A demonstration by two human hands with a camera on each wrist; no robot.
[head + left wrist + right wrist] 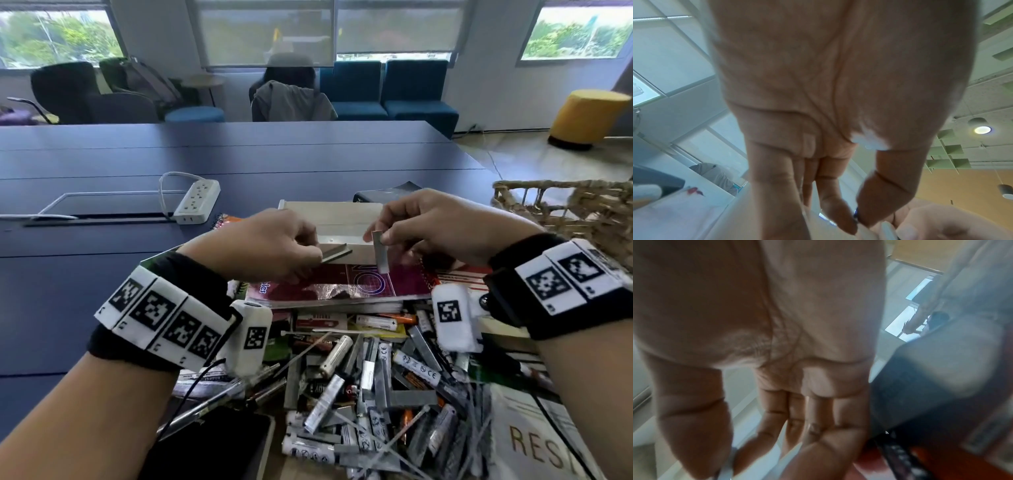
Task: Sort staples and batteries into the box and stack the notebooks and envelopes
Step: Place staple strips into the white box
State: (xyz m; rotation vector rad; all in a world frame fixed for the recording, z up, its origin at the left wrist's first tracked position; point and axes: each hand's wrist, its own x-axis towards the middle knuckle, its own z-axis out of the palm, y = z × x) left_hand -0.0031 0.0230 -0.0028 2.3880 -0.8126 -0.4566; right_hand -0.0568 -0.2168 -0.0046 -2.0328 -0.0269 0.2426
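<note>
Left hand [270,245]: grip pinches a staple strip [337,254], lying near level, at the near-left edge of the open white box [334,214]. Right hand [442,222]: grip pinches a second staple strip [381,251], hanging upright at the box's near-right edge. Both above the maroon notebook [339,286]; battery-and-staple pile [370,387] nearer on the desk [102,157].

staple strips [337,255]: grey metal, dull sheen | notebook [339,286]: glossy magenta cover | basket [579,209], 2 o'clock: rough woven fibre | worktop [171,154]: smooth matt navy
</note>
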